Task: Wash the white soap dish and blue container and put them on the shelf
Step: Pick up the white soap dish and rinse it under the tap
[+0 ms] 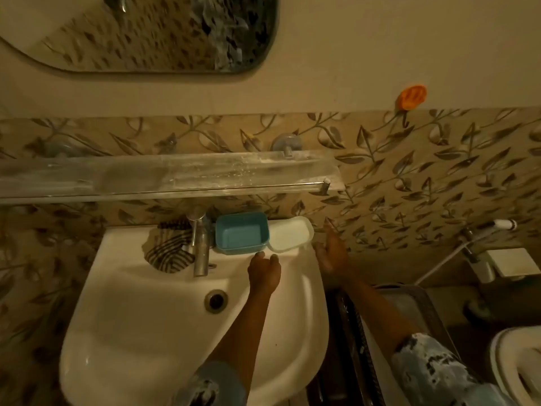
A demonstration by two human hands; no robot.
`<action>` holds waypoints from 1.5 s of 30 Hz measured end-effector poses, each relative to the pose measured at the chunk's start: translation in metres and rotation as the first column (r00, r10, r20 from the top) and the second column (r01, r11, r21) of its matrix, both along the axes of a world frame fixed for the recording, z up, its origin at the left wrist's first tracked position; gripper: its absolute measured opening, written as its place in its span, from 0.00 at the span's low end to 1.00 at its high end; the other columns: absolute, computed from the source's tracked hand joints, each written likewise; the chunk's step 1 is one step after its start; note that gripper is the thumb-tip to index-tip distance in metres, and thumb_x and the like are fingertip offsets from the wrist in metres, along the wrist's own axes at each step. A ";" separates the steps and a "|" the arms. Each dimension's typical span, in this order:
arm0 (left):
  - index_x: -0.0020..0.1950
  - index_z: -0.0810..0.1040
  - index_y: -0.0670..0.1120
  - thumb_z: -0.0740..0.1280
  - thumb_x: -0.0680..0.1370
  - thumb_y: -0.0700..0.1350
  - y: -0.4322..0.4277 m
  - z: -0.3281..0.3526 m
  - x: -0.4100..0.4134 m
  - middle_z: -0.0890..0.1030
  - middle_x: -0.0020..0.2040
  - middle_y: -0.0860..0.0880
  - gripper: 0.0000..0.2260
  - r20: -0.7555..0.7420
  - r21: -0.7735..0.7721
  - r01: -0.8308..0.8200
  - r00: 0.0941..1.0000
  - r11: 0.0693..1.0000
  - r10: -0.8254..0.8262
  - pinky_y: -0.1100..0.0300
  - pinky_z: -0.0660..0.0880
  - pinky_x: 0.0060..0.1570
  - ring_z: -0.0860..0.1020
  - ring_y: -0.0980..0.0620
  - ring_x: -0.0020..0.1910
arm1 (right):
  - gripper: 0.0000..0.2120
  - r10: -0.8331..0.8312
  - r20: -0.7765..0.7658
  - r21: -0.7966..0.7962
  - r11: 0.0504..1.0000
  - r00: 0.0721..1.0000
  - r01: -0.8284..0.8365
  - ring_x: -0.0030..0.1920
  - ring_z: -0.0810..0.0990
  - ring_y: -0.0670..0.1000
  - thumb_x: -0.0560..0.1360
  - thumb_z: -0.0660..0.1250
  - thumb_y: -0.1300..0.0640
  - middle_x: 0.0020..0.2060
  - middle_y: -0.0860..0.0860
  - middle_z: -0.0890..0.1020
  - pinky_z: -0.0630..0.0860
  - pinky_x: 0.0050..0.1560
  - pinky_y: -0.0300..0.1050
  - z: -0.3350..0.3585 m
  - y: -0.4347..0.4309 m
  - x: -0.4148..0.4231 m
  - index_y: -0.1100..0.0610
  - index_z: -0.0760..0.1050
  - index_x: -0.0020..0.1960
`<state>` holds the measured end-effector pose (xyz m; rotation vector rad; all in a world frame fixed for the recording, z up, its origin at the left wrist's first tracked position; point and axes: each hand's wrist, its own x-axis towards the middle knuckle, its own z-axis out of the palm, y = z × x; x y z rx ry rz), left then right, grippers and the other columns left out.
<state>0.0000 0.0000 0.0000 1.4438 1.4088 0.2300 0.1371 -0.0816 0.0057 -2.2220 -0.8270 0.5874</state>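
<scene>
A blue container (pixel 241 233) and a white soap dish (pixel 289 234) sit side by side on the back ledge of the white sink (pixel 140 326), right of the metal tap (pixel 200 244). Above them hangs a clear glass shelf (pixel 164 177) with nothing on it. My left hand (pixel 264 272) hovers just below the two items, fingers curled, holding nothing. My right hand (pixel 330 253) is open beside the soap dish's right end, apart from it.
A striped cloth (pixel 169 250) lies on the ledge left of the tap. A mirror (pixel 164 33) hangs above; an orange hook (pixel 412 96) is on the wall. A spray hose (pixel 480 238), a rack (pixel 409 303) and a white toilet (pixel 518 367) lie to the right.
</scene>
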 end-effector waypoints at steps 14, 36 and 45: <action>0.30 0.70 0.54 0.66 0.77 0.42 -0.006 -0.018 0.033 0.77 0.33 0.53 0.17 0.219 -0.061 -0.326 0.918 0.943 0.332 0.45 0.81 0.46 0.82 0.44 0.40 | 0.14 0.012 0.009 0.165 0.986 1.000 -0.013 0.50 0.81 0.57 0.80 0.59 0.60 0.50 0.61 0.83 0.75 0.50 0.45 -0.014 0.037 0.027 0.64 0.77 0.60; 0.52 0.80 0.35 0.71 0.73 0.39 -0.030 -0.001 -0.025 0.83 0.46 0.41 0.10 0.406 -0.301 -0.503 0.701 0.810 0.586 0.52 0.81 0.46 0.83 0.43 0.46 | 0.11 -0.199 -0.342 0.224 0.932 0.918 0.286 0.52 0.80 0.57 0.75 0.65 0.68 0.53 0.59 0.80 0.82 0.45 0.53 -0.009 -0.007 -0.028 0.64 0.77 0.57; 0.56 0.77 0.30 0.70 0.74 0.36 -0.028 0.002 -0.083 0.81 0.46 0.37 0.13 0.399 -0.325 -0.432 0.744 0.841 0.536 0.49 0.80 0.49 0.82 0.40 0.45 | 0.10 -0.202 -0.664 0.102 0.929 0.720 0.355 0.52 0.78 0.60 0.77 0.61 0.67 0.55 0.59 0.74 0.83 0.36 0.50 -0.006 -0.021 -0.075 0.62 0.72 0.58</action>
